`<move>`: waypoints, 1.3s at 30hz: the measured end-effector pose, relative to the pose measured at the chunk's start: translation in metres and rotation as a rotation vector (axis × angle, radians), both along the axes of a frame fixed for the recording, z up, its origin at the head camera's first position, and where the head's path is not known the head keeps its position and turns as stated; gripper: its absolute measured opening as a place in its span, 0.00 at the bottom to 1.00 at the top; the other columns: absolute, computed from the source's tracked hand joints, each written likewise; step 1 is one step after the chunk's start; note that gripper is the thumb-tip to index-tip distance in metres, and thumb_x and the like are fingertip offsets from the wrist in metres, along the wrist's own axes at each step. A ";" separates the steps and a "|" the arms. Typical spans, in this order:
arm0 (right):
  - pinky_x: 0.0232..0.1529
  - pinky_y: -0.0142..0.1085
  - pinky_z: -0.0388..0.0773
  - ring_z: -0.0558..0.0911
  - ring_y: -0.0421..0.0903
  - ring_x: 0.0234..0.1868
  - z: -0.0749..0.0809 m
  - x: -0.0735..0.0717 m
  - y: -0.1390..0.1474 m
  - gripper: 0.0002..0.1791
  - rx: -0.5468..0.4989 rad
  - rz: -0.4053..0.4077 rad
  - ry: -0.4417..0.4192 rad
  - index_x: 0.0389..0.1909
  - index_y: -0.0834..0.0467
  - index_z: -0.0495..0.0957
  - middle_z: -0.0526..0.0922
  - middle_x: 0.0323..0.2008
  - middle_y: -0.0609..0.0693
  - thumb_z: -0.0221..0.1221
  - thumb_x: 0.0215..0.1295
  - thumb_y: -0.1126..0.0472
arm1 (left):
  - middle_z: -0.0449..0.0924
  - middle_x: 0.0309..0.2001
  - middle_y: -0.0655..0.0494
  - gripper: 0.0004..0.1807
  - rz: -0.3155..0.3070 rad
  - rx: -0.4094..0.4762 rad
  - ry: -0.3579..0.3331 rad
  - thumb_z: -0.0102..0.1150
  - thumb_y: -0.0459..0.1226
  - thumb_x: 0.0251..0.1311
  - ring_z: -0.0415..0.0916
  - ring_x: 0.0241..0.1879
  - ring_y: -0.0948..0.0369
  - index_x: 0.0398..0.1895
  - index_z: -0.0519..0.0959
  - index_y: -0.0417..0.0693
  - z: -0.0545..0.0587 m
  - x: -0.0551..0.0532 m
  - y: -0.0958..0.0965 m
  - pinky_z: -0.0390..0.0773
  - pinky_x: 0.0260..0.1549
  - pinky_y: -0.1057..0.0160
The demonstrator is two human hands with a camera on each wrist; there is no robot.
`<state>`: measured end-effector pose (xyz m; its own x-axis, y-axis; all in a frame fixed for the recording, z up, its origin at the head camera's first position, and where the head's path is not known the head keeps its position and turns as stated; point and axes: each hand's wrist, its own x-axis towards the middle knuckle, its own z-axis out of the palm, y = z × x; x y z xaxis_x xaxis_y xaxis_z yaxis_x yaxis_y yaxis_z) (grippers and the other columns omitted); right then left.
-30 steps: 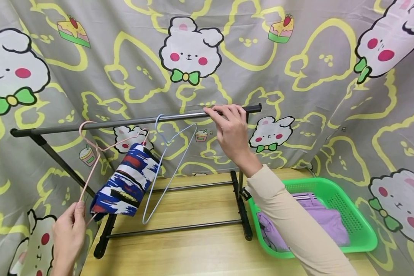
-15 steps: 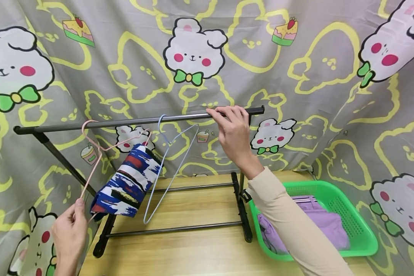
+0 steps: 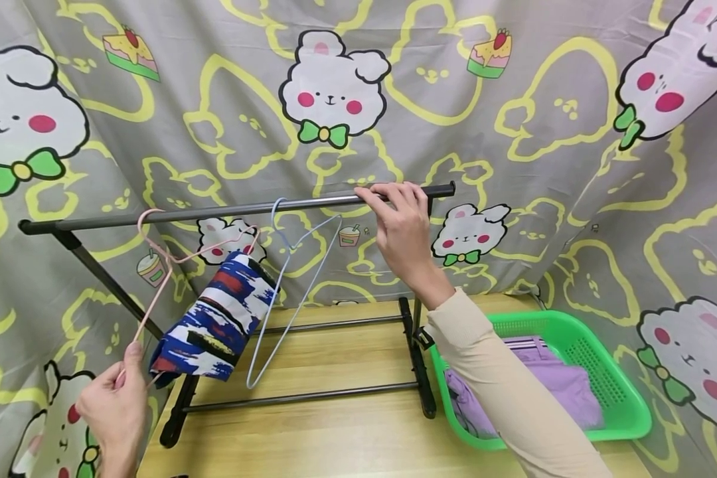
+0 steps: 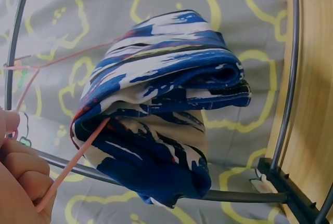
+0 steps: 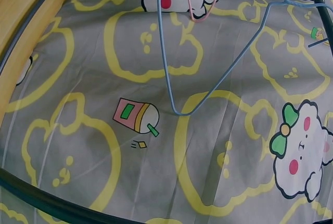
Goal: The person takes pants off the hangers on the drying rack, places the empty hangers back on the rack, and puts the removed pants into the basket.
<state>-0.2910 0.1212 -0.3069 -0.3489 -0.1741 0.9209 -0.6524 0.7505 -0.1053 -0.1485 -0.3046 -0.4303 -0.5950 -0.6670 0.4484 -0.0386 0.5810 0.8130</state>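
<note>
A pink hanger (image 3: 153,302) hooks over the top bar of a black clothes rack (image 3: 215,215). Folded over its lower bar hangs a blue, white and red patterned garment (image 3: 215,318), whose folds show in the left wrist view (image 4: 161,73). My left hand (image 3: 115,405) pinches the near corner of the pink hanger, left of the garment. On the rack's top bar, near its right end, my right hand (image 3: 401,229) rests with fingers bent over the bar. Between the garment and that hand hangs a light blue hanger (image 3: 295,309) with nothing on it.
A green basket (image 3: 624,398) stands right of the rack, with purple clothing (image 3: 564,388) inside. The rack's feet stand on a wooden table (image 3: 334,438). Behind and at both sides hangs a grey patterned curtain (image 3: 334,166).
My left hand has shifted slightly left and down on the pink hanger, and the garment's near end has swung a little the same way. The right hand stays on the bar.
</note>
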 end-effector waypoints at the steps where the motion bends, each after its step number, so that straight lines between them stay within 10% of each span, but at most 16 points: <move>1: 0.69 0.54 0.59 0.76 0.56 0.54 0.000 0.000 0.000 0.22 0.001 -0.001 0.000 0.57 0.54 0.85 0.83 0.50 0.55 0.50 0.72 0.75 | 0.55 0.06 0.63 0.40 0.006 0.008 0.007 0.63 0.54 0.68 0.50 0.09 0.67 0.06 0.62 0.39 0.000 0.000 0.000 0.50 0.14 0.66; 25: 0.71 0.54 0.57 0.75 0.57 0.54 -0.002 -0.002 0.000 0.27 0.009 -0.021 0.016 0.58 0.54 0.85 0.82 0.51 0.55 0.48 0.69 0.78 | 0.66 0.04 0.64 0.40 0.018 0.083 0.148 0.67 0.50 0.66 0.62 0.06 0.73 0.04 0.62 0.35 0.004 0.005 0.000 0.59 0.09 0.75; 39: 0.72 0.52 0.56 0.76 0.57 0.54 -0.003 -0.004 -0.004 0.26 -0.011 -0.012 0.025 0.57 0.54 0.85 0.83 0.50 0.56 0.49 0.69 0.78 | 0.55 0.04 0.68 0.38 0.044 0.028 0.218 0.67 0.42 0.67 0.47 0.07 0.77 0.03 0.60 0.37 0.019 0.008 0.021 0.46 0.12 0.70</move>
<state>-0.2946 0.1170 -0.3098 -0.3274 -0.1601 0.9312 -0.6460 0.7571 -0.0970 -0.1404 -0.2834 -0.4113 -0.4563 -0.7038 0.5445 0.1151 0.5601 0.8204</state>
